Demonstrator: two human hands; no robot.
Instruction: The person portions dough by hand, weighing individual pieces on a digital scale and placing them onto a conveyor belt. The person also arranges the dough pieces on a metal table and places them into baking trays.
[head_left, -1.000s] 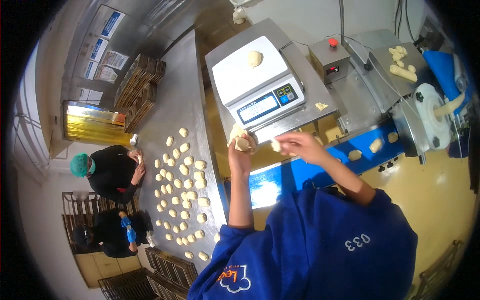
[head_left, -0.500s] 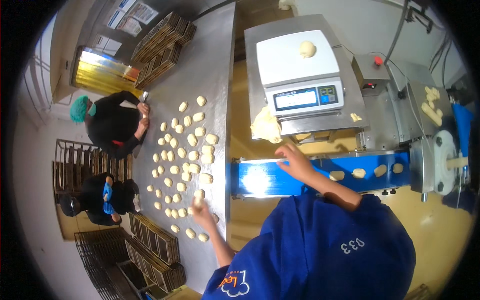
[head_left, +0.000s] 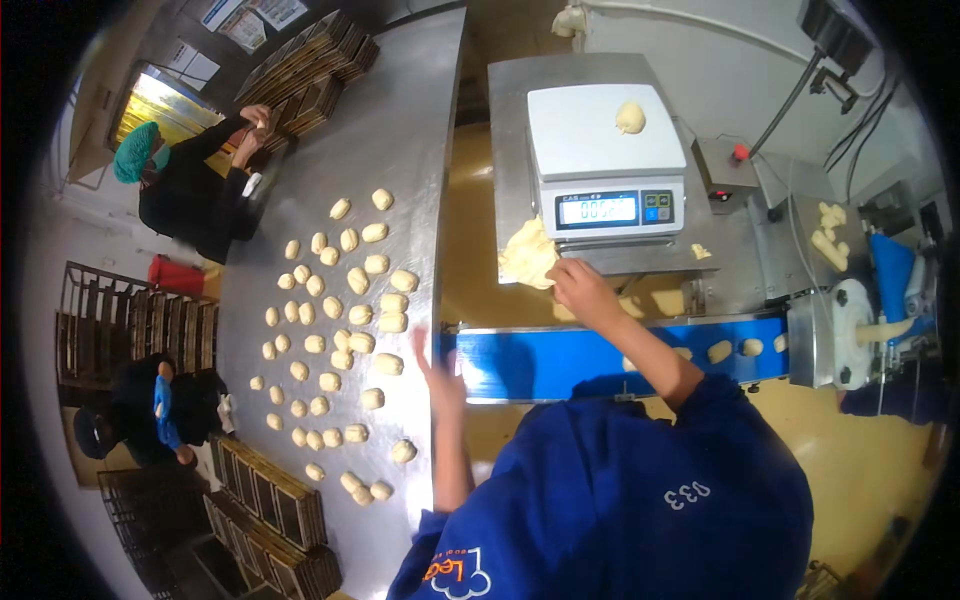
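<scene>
My right hand [head_left: 582, 290] is closed on the near edge of a pale, flattened lump of dough [head_left: 528, 254], which lies at the left corner of the scale's metal stand. Over the right edge of the steel table, my left hand [head_left: 443, 375] is somewhat blurred, its fingers apart with nothing visible in them. Many rounded dough pieces [head_left: 360, 315] are spread across the table to its left. One dough ball [head_left: 630, 117] rests on the white platform of a digital scale [head_left: 608, 160]. Below my right forearm, a blue conveyor belt [head_left: 530, 362] carries several dough pieces [head_left: 720, 351].
The steel table [head_left: 400, 120] fills the left side. Stacked baking pans [head_left: 318, 105] stand at its far end, others [head_left: 265, 480] at its near left. Two people in dark clothes [head_left: 195, 205] work along the left side. A dough machine [head_left: 850, 330] sits at the belt's right end.
My right hand has moved up and left onto the dough lump. My left hand has come away from the dough pieces toward the table's edge. The far person has reached toward the pans.
</scene>
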